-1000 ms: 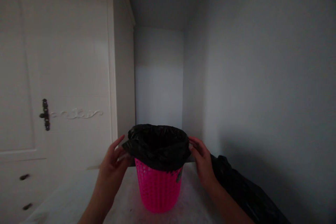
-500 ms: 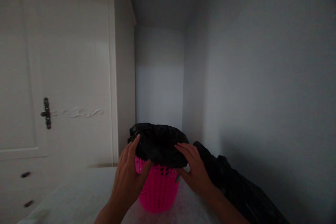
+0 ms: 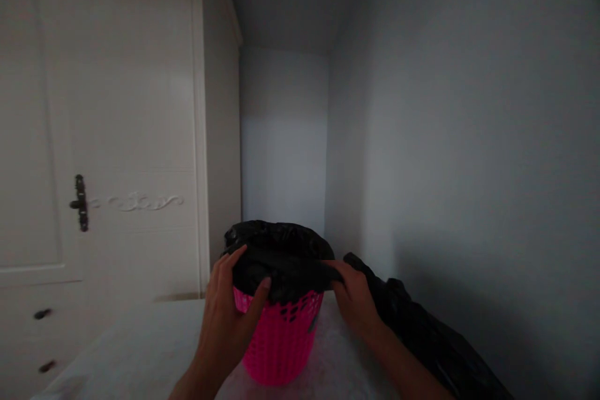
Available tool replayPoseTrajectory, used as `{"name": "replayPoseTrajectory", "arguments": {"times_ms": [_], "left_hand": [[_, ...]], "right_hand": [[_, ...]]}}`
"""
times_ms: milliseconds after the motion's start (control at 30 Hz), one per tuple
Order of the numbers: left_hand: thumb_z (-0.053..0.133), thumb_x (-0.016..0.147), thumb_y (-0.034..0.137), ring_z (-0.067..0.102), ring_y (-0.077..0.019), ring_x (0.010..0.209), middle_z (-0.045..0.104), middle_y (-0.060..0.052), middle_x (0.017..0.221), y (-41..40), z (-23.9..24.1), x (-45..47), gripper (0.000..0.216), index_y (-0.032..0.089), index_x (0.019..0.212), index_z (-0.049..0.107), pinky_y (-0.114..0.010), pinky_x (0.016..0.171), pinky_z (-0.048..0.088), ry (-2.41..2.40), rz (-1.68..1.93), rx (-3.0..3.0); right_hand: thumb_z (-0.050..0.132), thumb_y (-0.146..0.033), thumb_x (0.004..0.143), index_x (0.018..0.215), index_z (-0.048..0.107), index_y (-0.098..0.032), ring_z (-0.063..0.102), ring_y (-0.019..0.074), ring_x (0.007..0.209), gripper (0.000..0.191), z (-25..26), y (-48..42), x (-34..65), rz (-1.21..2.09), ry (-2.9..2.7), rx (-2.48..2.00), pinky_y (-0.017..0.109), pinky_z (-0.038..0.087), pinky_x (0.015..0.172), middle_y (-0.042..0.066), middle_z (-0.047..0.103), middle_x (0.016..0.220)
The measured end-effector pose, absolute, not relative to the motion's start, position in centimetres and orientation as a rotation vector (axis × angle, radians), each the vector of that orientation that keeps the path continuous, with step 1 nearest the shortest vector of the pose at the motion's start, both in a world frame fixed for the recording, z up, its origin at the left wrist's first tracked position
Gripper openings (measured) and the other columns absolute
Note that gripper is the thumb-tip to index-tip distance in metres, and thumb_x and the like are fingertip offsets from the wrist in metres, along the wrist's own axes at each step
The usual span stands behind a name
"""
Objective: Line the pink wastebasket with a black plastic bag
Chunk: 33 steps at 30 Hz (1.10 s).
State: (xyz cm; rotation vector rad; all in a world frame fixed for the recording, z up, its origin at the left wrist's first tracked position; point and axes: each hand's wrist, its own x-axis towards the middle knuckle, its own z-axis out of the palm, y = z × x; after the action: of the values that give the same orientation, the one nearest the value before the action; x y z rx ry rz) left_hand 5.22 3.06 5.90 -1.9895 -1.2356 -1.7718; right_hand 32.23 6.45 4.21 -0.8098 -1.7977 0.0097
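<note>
A pink perforated waste bin [image 3: 280,350] stands on a pale tabletop [image 3: 140,356] right in front of me. A black bin liner [image 3: 276,256] is folded over its rim. My left hand [image 3: 229,319] presses against the bin's near left side, its thumb and fingers closed on the liner's folded edge. My right hand [image 3: 354,300] pinches the liner at the bin's right rim and pulls a fold of it sideways.
A second heap of black plastic bag [image 3: 422,337] lies along the right wall on the table. A white wardrobe [image 3: 117,137] with a dark door handle [image 3: 80,203] and drawer knobs fills the left. Grey walls close in behind and on the right.
Both hands came in from the bin's sides to its near rim, then closed on the liner. The liner's hem now sits a little higher, showing more pink.
</note>
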Motion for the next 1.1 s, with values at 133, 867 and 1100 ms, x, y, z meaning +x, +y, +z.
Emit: {"name": "replayPoseTrajectory", "arguments": {"times_ms": [133,867,1100], "left_hand": [[0.074,0.090,0.053,0.052,-0.0380,0.142,0.055,-0.015,0.147,2.7,5.3,4.2,0.068,0.029,0.150,0.054,-0.067,0.114,0.048,-1.287,-1.722,-2.082],[0.066,0.092,0.055,0.071,-0.0295,0.115,0.069,-0.011,0.125,5.6,9.4,2.6,0.046,0.024,0.126,0.072,-0.051,0.104,0.058,-1.409,-1.654,-2.170],[0.063,0.089,0.028,0.042,-0.0358,0.155,0.044,-0.017,0.163,6.7,7.7,1.8,0.070,0.027,0.157,0.047,-0.064,0.122,0.038,-1.477,-1.523,-2.435]], "right_hand": [[0.045,-0.019,0.093,0.110,0.078,-0.022,0.078,0.0248,0.088,0.038,6.0,6.8,32.1,0.105,-1.713,-0.941,0.035,0.058,0.081,0.006,0.083,0.098],[0.066,-0.052,0.098,0.081,0.067,-0.020,0.064,0.0182,0.072,0.037,9.8,7.3,32.3,0.222,-2.075,-1.047,0.028,0.046,0.066,0.001,0.067,0.078],[0.064,-0.035,0.103,0.096,0.071,-0.019,0.070,0.0223,0.093,0.018,11.2,8.9,32.6,-0.038,-2.146,-1.110,0.034,0.053,0.085,0.007,0.072,0.100]]}}
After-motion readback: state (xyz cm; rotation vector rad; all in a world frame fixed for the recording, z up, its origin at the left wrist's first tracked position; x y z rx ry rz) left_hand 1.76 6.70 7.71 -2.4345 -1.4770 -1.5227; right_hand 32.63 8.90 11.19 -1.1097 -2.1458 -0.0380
